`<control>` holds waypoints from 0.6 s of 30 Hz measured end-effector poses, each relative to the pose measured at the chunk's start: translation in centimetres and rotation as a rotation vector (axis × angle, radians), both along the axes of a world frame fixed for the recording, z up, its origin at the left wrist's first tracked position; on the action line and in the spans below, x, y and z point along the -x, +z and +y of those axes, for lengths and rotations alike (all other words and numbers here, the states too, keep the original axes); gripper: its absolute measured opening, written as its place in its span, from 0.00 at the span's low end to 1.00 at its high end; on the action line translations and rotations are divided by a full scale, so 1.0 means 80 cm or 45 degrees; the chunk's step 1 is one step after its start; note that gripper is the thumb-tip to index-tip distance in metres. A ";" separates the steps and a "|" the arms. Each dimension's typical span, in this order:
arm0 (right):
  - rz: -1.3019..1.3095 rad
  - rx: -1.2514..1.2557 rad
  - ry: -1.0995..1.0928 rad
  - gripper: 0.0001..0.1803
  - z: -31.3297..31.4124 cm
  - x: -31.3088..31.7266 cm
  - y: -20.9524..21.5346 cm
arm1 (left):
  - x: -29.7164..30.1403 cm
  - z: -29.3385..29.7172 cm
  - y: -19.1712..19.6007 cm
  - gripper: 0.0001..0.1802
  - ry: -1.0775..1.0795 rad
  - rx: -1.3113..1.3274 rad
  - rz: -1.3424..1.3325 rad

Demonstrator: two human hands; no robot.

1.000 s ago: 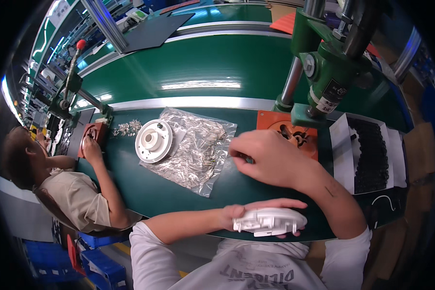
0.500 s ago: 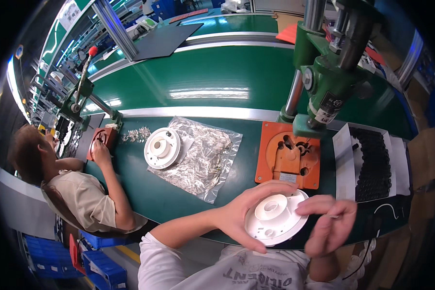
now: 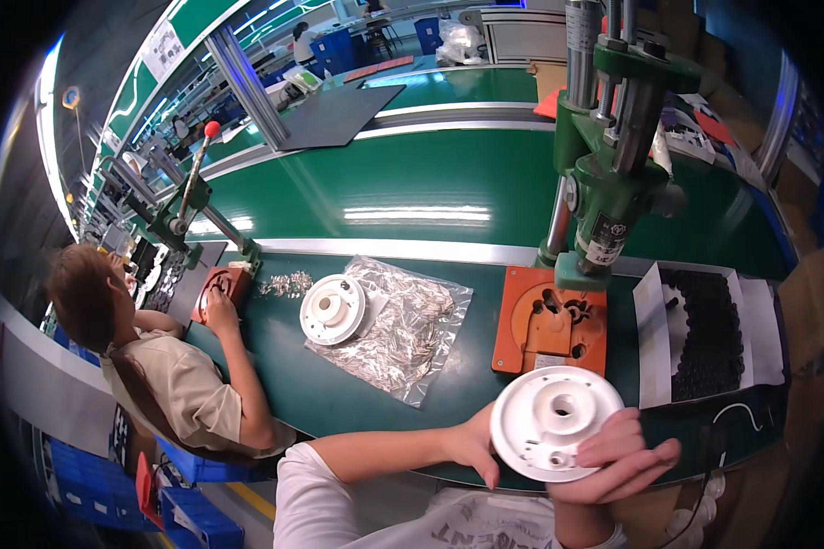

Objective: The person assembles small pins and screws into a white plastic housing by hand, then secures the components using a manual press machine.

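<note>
A round white plastic part (image 3: 527, 414) with a raised central hub is held above the table's near edge, its hubbed face turned up toward me. My left hand (image 3: 471, 446) is at its left rim, thumb below the rim and fingers hidden behind the part. My right hand (image 3: 618, 462) grips the lower right rim, with fingertips lying on the face beside a small round boss. Just beyond the part is an orange fixture block (image 3: 513, 320) with a round recess and dark cutouts. A green press (image 3: 588, 270) stands over the block's far edge.
A second white round part (image 3: 316, 322) rests partly on a clear bag (image 3: 403, 334) of small metal pieces. Loose metal pieces (image 3: 286, 285) lie nearby. At right is a white box (image 3: 652, 352) of black parts. A co-worker (image 3: 188, 375) sits left by another lever press (image 3: 178, 220).
The white part has turned to face me more and shifted rightward and up. My right hand, raised beside it before, now grips its lower right rim. The view has shifted slightly.
</note>
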State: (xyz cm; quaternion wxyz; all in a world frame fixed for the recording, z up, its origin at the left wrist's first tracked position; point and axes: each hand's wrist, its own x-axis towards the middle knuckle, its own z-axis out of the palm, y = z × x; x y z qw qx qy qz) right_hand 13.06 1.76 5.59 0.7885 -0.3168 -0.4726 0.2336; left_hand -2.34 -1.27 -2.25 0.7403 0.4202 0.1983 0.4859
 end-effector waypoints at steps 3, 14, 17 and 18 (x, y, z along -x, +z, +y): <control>-0.295 -0.195 0.236 0.05 0.000 0.003 -0.038 | -0.001 0.001 0.001 0.93 0.018 0.075 -0.109; -0.745 -0.208 0.313 0.13 0.009 -0.039 -0.019 | 0.008 0.018 0.040 0.84 0.142 0.002 -0.302; -0.798 -0.186 0.268 0.14 0.015 -0.054 -0.011 | 0.007 0.014 0.046 0.84 0.123 0.100 -0.218; -0.866 -0.158 0.255 0.14 0.017 -0.056 -0.009 | 0.008 0.015 0.046 0.84 0.110 0.104 -0.219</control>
